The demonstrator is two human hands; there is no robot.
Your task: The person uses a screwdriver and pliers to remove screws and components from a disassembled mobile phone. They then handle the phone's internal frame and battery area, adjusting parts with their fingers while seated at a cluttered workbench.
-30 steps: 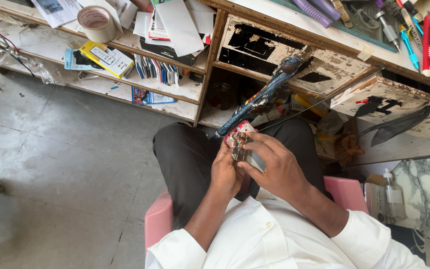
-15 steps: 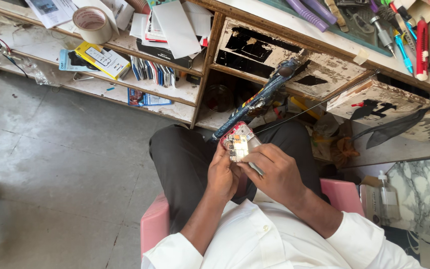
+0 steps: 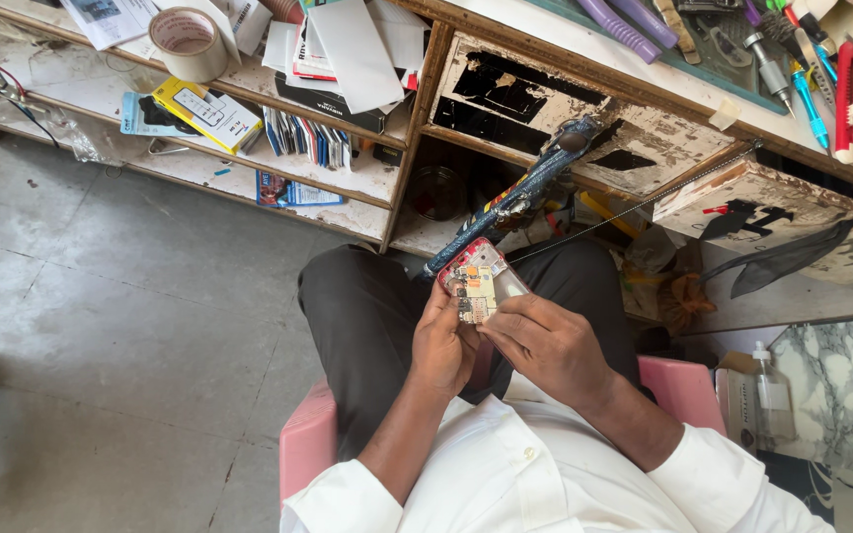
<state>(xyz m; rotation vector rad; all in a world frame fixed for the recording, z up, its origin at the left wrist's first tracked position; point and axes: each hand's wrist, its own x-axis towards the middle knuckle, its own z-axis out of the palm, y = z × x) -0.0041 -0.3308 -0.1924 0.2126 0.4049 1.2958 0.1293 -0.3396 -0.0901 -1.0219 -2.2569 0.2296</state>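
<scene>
**A:** What was in my hands at that point?

**B:** I had an opened mobile phone (image 3: 479, 286), its back cover off and the circuit board showing, held up over my lap in front of the desk's (image 3: 584, 69) lower open compartment. My left hand (image 3: 443, 341) was wrapped round its left edge from below, fingers pressed closed on the frame. My right hand (image 3: 545, 341) gripped the right edge, its fingertips curled against the board side.

**B:** Behind the phone, a long blue-handled tool (image 3: 520, 197) leaned out of the compartment, tip near the phone's top edge. I couldn't tell whether they touched.

**A:** How did you judge it would handle?

**B:** Light and stiff, I judged, but fragile where the board lay bare. The red frame edges looked the safest place to hold, clear of the small components.

**A:** Anything else nearby?

**B:** A roll of tape (image 3: 188, 41) sat on the upper shelf toward the left corner, and a plastic bottle (image 3: 767, 395) stood beside my pink stool (image 3: 308, 444).
</scene>
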